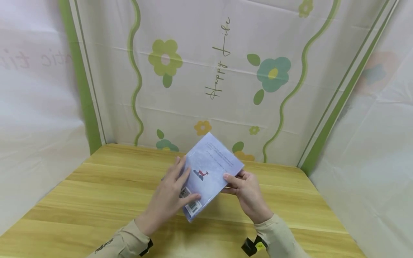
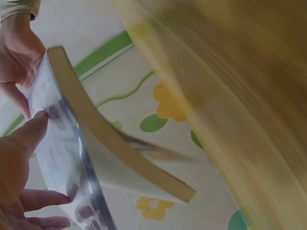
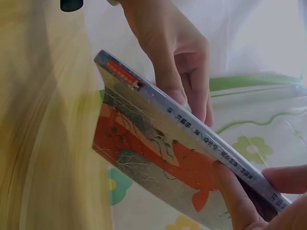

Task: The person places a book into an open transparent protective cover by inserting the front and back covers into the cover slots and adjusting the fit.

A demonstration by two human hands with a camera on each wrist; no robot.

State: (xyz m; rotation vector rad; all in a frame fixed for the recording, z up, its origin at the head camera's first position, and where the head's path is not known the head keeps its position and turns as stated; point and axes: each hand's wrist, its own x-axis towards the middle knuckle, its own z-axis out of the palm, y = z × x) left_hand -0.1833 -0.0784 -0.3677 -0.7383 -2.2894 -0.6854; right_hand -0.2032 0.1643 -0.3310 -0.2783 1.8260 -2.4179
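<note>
A thin pale-blue paperback book (image 1: 214,163) is raised over the table, back cover up, with a small red figure and a barcode (image 1: 194,206). My right hand (image 1: 248,193) pinches its right edge, thumb on the back cover and fingers beneath. Spread across the lower left of that cover, my left hand (image 1: 167,197) touches it with extended fingers and thumb. In the right wrist view, the spine (image 3: 196,129) lies between right thumb and fingers, and the front cover (image 3: 158,153) bears an orange-red animal drawing. The curved page edges (image 2: 110,129) appear in the left wrist view.
Below the hands is a wood-grain table (image 1: 96,204). A white curtain (image 1: 193,100) with flowers and green wavy lines stands along its back edge, and more white cloth (image 1: 371,150) hangs at the sides. A black device (image 1: 249,247) is strapped at the right wrist.
</note>
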